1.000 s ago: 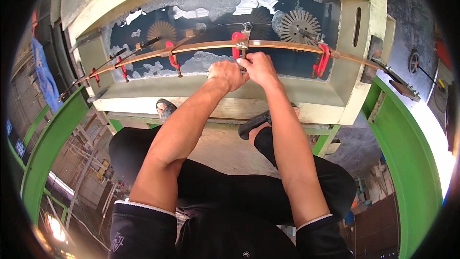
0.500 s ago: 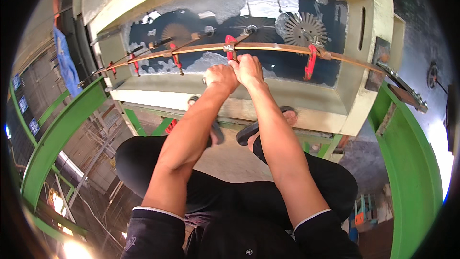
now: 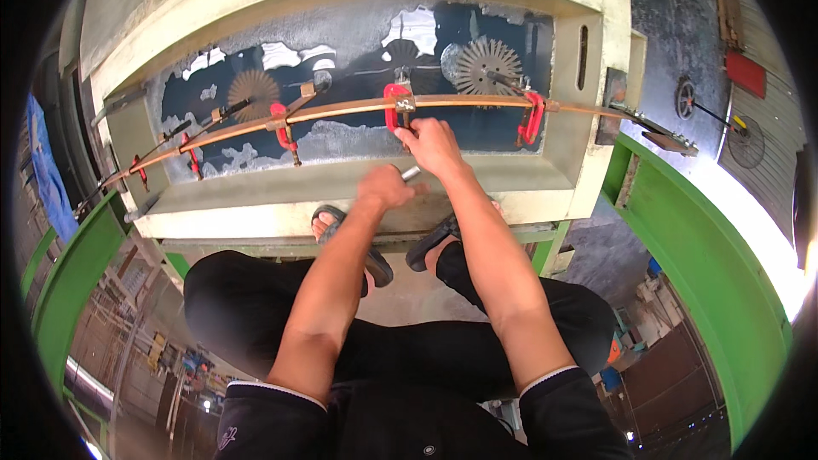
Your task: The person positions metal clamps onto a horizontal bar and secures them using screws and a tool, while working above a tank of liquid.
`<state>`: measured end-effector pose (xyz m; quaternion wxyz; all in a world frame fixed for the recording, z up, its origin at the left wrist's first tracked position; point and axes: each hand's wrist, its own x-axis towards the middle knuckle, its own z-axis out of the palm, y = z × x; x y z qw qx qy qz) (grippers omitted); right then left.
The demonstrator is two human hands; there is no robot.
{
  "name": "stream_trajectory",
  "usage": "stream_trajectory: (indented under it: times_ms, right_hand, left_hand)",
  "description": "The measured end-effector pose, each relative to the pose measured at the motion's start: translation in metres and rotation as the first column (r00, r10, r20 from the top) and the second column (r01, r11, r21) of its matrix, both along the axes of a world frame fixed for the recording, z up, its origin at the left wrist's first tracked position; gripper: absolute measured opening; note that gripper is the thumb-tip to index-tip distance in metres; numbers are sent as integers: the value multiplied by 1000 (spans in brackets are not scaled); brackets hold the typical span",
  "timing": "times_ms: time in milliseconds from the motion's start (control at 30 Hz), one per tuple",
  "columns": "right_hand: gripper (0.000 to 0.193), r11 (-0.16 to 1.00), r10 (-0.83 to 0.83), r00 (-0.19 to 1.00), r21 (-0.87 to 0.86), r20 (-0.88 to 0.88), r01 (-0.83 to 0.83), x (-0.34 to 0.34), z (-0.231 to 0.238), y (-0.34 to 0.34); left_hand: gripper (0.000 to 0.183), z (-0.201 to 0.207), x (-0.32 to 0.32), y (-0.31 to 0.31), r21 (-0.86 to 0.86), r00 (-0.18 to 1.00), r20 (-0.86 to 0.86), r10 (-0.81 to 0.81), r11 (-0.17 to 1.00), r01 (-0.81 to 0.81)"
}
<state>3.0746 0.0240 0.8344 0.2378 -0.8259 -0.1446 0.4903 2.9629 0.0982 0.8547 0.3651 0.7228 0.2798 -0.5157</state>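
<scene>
A long thin wooden strip (image 3: 341, 108) runs across a pale frame, with several red C-clamps fixed along it. At the middle red clamp (image 3: 393, 108), my right hand (image 3: 436, 146) is closed, its thumb and fingers at the clamp's lower screw end. Below and to the left, my left hand (image 3: 385, 187) is apart from the clamp and slightly smeared by motion. It is closed round a short silvery rod-like piece (image 3: 411, 173), whose end sticks out beside the fingers. Another red clamp (image 3: 532, 117) grips the strip to the right, and one more (image 3: 281, 125) to the left.
Under the strip lies a dark, glossy, patchy surface (image 3: 341, 143) inside the pale frame (image 3: 256, 220). Toothed discs (image 3: 488, 66) show there. Green beams (image 3: 699, 277) stand at both sides. My sandalled feet (image 3: 328, 223) rest below the frame's front edge.
My left hand has come away from the middle clamp, down and toward me, with the silvery piece now showing. My right hand stays at the clamp. The view has shifted rightward.
</scene>
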Motion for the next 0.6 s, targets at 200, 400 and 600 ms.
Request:
stream_trajectory:
  times_ms: [200,400,600]
  right_hand:
    - [50,734,638,743,-451,202,-508,47,89,-21]
    - [55,676,555,783,-701,282,-227,103,148,-89]
    - [43,936,245,893,-333,377,-117,125,77,-136]
  left_hand:
    - [37,-50,15,-40,-260,918,156,365,912,-318]
    - [22,-25,59,-51,-152,794,481,371,928,-341]
    - [23,-12,79,-62,-430,535,0,845,483,-763]
